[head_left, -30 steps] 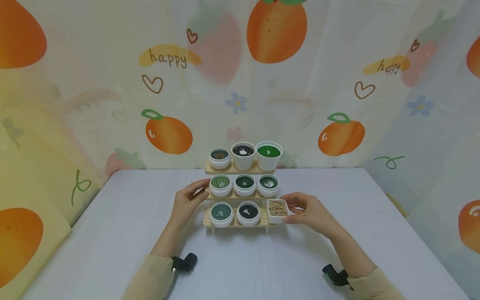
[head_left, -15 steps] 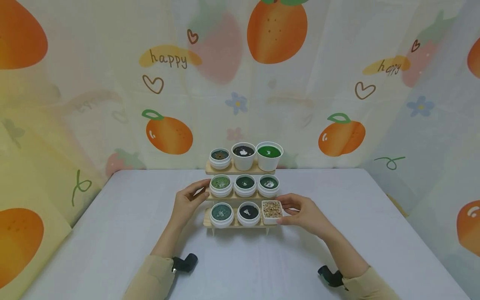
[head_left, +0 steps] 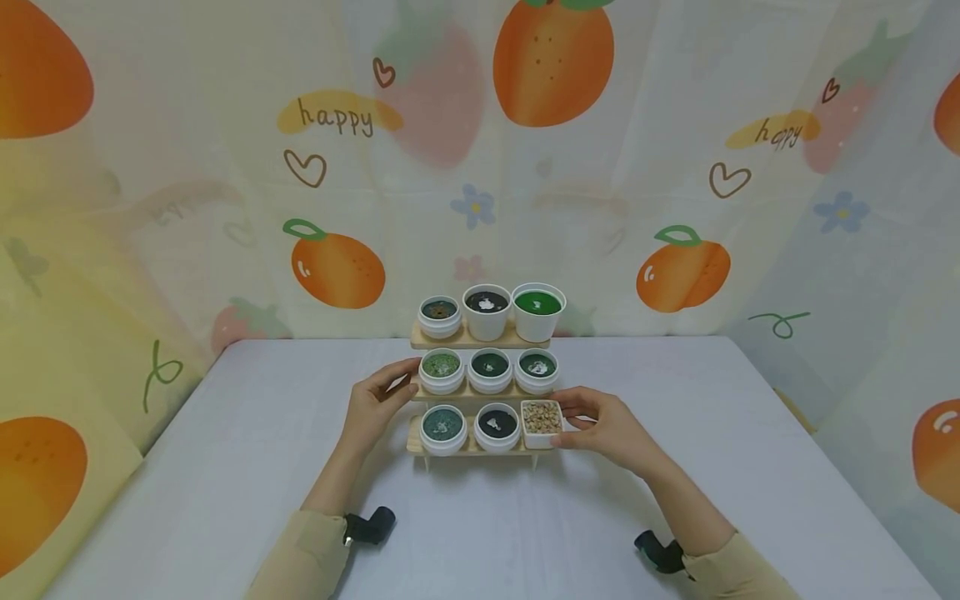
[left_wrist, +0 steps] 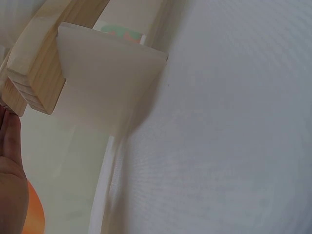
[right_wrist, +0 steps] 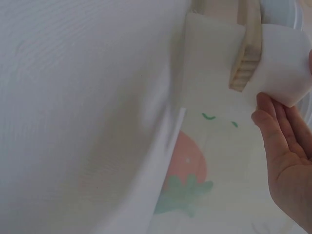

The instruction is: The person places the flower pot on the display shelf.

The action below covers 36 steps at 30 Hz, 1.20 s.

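Observation:
A three-tier wooden rack (head_left: 468,450) holds rows of white pots. My left hand (head_left: 375,402) grips the left end of its middle shelf, thumb in front and fingers behind; in the left wrist view, fingertips meet the wooden shelf end (left_wrist: 12,97). My right hand (head_left: 609,427) pinches a square white pot (head_left: 542,440) of tan, coarse bits at the right end of the bottom shelf. The right wrist view shows this pot (right_wrist: 285,63) beside the shelf end (right_wrist: 248,53), with fingers below it. Two round pots share that shelf, a teal-filled one (head_left: 442,425) and a dark-filled one (head_left: 497,424).
Three round pots with green contents, among them a dark green one (head_left: 490,364), line the middle shelf. On top stand a small pot (head_left: 439,313) and two taller cups, one bright green inside (head_left: 538,304). A white cloth (head_left: 480,533) covers the table; a fruit-print curtain (head_left: 427,217) hangs behind.
My right hand has moved left with the square pot, from overhanging the bottom shelf's right end to close beside the dark-filled pot. The left hand has stayed at the rack.

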{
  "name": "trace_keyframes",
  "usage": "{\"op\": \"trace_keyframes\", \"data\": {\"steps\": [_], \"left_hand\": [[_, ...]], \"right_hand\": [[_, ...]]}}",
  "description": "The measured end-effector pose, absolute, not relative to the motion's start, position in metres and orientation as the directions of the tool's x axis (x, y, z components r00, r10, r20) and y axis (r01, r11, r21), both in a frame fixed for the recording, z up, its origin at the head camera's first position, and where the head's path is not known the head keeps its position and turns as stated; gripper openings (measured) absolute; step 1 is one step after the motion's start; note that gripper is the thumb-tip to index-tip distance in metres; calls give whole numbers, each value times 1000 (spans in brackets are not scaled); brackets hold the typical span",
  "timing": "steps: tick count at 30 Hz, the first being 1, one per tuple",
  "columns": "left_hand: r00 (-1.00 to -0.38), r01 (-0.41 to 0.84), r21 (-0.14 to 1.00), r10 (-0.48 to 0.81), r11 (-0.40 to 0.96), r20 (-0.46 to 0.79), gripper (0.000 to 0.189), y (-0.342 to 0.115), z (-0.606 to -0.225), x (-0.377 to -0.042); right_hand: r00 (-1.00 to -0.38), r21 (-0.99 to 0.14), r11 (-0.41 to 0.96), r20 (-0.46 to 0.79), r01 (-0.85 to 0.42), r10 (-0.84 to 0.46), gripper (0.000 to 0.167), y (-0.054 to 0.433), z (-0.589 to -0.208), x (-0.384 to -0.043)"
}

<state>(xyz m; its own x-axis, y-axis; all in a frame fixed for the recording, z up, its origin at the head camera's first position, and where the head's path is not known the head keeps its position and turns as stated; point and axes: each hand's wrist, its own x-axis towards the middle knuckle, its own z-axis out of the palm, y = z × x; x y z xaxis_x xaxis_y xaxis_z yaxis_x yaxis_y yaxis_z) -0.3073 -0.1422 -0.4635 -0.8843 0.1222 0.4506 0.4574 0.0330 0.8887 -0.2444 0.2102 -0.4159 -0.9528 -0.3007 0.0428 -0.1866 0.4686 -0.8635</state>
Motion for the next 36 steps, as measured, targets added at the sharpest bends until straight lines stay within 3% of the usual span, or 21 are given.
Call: {"op": "trace_keyframes", "data": {"steps": [26,30,36], "left_hand": [[-884,456,890,128,28,449,36,-142,-466,-310],[-884,455,890,135,32,447,36,-142,-466,-311],[-878,468,883,134,41,459,36,-144,-466,-311]], "right_hand": [[-938,-874,440,50,-207,-342,61,232,-419,-250],[-954,-874,456,25,-167,-300,60,241,-420,-252],[-993,-865,499,-17,-42,-114,62,247,-423,-257]]}}
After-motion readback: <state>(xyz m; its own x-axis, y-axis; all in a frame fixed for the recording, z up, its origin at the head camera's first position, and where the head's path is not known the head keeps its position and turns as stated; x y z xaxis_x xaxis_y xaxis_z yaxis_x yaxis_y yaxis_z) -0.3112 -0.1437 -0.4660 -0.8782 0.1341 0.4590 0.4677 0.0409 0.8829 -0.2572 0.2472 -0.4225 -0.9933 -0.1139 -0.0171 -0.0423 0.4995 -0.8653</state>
